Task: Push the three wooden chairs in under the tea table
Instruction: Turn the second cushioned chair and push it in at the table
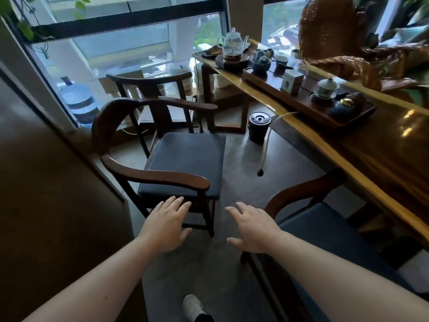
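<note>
A dark wooden armchair with a blue seat cushion point(185, 163) stands on the floor left of the long tea table point(383, 154), well away from its edge. Behind it a second wooden chair point(151, 87) stands near the window. A third chair point(325, 228) sits at lower right, its seat partly under the table. My left hand point(167, 226) hovers open just below the near armrest of the first chair. My right hand point(253, 231) is open too, beside the curved arm of the third chair. Neither hand holds anything.
A black lidded bin point(259, 126) and a hose stand on the floor by the table. A tea tray point(290, 101), glass kettle point(232, 45) and cups sit on top. A water jug point(77, 101) stands by the window. A brown wall point(46, 194) closes the left side.
</note>
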